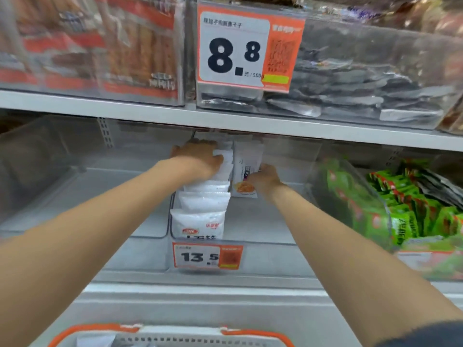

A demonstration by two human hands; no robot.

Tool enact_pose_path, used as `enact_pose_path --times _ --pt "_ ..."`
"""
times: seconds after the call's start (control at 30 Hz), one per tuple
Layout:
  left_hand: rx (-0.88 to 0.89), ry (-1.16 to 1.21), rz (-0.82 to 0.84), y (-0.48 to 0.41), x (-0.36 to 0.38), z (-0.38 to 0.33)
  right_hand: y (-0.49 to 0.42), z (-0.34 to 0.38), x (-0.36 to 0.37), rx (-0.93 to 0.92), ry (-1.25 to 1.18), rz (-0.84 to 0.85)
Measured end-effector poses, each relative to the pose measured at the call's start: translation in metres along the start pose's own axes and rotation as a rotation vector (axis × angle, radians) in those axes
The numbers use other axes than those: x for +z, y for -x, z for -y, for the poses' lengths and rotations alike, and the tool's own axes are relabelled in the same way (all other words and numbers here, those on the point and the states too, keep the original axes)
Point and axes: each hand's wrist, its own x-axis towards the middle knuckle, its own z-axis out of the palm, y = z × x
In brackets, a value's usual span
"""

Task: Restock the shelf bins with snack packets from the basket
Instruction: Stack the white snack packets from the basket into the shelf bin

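Both my arms reach deep into a clear shelf bin (283,236) on the lower shelf. My left hand (198,156) grips the top of a row of white snack packets (203,204) standing upright along the bin's left side. My right hand (265,180) holds a white packet with an orange picture (246,166) upright at the back of the bin, just right of the row. The basket (172,334), white with an orange rim, shows at the bottom edge with a white packet inside.
A 13.5 price tag (208,257) hangs on the bin's front. The bin to the left (75,186) looks bare. Green packets (411,211) fill the bin to the right. The shelf above (225,118) carries bins of red and silver packets and an 8.8 price tag (248,46).
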Motion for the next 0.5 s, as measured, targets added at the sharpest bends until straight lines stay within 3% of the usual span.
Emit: enact_pose_path --times 0.23,0.5 --pt "0.050 -0.081 0.074 -0.010 -0.002 0.005 0.008 0.000 0.002 -0.071 -0.043 0.075" --pt "0.042 -0.018 0.045 -0.006 -0.002 0.006 -0.016 -0.028 0.019 -0.131 0.071 0.172"
